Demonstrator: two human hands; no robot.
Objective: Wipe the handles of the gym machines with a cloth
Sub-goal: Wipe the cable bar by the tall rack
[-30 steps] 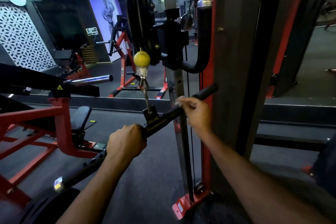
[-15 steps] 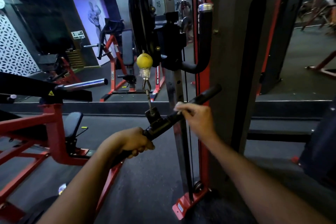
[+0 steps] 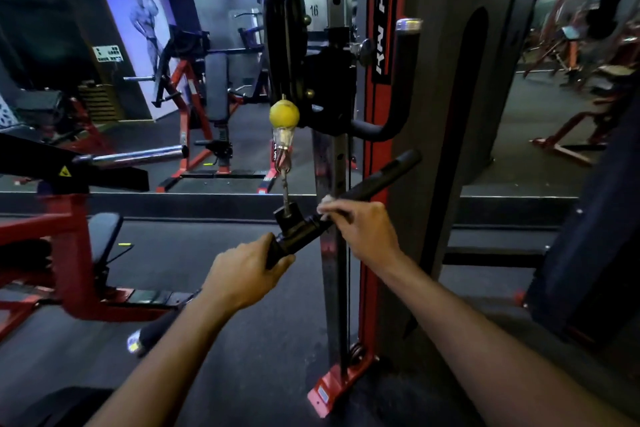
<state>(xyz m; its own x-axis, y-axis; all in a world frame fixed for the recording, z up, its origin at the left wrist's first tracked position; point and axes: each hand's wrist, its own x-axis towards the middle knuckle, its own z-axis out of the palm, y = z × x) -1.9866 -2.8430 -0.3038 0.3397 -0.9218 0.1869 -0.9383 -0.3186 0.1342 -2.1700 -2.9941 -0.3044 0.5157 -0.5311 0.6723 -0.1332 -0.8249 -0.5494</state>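
Sliding inward now, the left hand (image 3: 242, 276) has come up the black handle bar (image 3: 377, 180) from its earlier spot lower down, and it sits just below the centre swivel block (image 3: 289, 217). Its grip is wrapped tight around the bar, fingers curled under, thumb side up. The bar's lower left end (image 3: 138, 340), with its shiny cap, pokes out beneath the forearm, blurred.

Over on the other side, the right hand (image 3: 363, 230) has stayed close to the swivel block, on the upper half of the bar. Its grip is pinched on a small pale cloth (image 3: 325, 202), only a scrap of which peeks out past the fingertips, pressed against the bar's top surface. How much cloth is bunched in the palm, I cannot tell.

The bar runs on a slant, low at the left and rising to the right, its upper end lying in front of the dark upright of the cable machine (image 3: 367, 114). From the swivel block a short metal link (image 3: 285, 184) climbs to a clear stopper and a yellow ball (image 3: 284, 114), hanging just beside a stack of black weight plates (image 3: 284, 45). A curved black handle (image 3: 398, 90) hooks out from the red and black column behind.

To the left stands a red-framed bench machine (image 3: 65, 246) with a chrome peg (image 3: 135, 156). Dark rubber floor (image 3: 259, 357) lies underneath, and more red equipment sits in the dim background.
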